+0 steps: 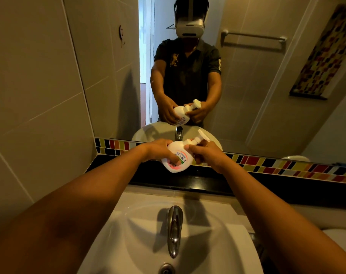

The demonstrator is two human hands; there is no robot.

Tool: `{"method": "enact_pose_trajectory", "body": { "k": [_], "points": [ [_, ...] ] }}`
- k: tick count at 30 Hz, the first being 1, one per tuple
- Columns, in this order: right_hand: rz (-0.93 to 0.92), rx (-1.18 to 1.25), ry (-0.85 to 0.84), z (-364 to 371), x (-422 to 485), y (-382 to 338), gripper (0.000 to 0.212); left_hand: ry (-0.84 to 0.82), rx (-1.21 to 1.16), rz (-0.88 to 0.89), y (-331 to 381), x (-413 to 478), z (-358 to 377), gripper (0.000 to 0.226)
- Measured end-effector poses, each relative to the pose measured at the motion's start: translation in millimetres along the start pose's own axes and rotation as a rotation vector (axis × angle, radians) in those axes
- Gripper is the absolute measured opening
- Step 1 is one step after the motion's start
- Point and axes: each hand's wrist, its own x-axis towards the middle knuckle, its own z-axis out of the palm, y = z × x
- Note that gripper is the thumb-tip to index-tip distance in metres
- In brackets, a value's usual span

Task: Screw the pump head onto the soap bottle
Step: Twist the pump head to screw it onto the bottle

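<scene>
Our left hand [160, 151] wraps the tilted soap bottle [178, 158]. Our right hand [209, 155] pinches the pump head [198, 138] just above that grip.

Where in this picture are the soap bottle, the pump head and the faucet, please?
soap bottle [179, 158], head view, on the printed label of its white body.
pump head [200, 137], head view, on the white stem below the nozzle.
faucet [174, 230], head view, on the middle of the chrome lever.

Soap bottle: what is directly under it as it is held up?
Under the tilted soap bottle lie the black counter ledge and the white sink with its faucet. The left hand covers part of the bottle's underside.
</scene>
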Motion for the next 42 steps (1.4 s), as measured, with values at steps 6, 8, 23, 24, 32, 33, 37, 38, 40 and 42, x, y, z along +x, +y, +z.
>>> {"method": "enact_pose_trajectory", "body": {
  "k": [6,8,23,24,32,33,37,38,40,42],
  "points": [
    [-0.063,-0.120,0.135,6,-2,-4,0.039,0.115,0.023,0.047,3,2,10,0.058],
    [-0.084,-0.120,0.141,6,-3,-5,0.036,0.089,-0.007,0.046,3,2,10,0.058],
    [-0.143,-0.117,0.326,22,4,-7,0.018,-0.035,-0.161,0.015,3,0,7,0.038],
    [-0.133,-0.130,0.336,22,5,-6,0.019,-0.016,-0.152,0.025,2,0,10,0.038],
    [-0.064,-0.157,0.399,22,8,3,0.031,0.129,-0.061,0.073,-2,3,28,0.051],
    [-0.063,-0.154,0.403,22,8,4,0.032,0.146,-0.047,0.075,-2,4,30,0.053],
    [-0.045,-0.135,0.419,20,8,8,0.035,0.202,0.022,0.084,-5,7,37,0.058],
    [-0.039,-0.132,0.420,20,8,9,0.035,0.204,0.034,0.086,-5,8,38,0.059],
    [-0.038,-0.127,0.421,19,8,11,0.034,0.204,0.045,0.088,-6,10,40,0.059],
    [-0.041,-0.118,0.420,18,8,12,0.029,0.194,0.041,0.084,-6,11,40,0.058]
  ]
}}
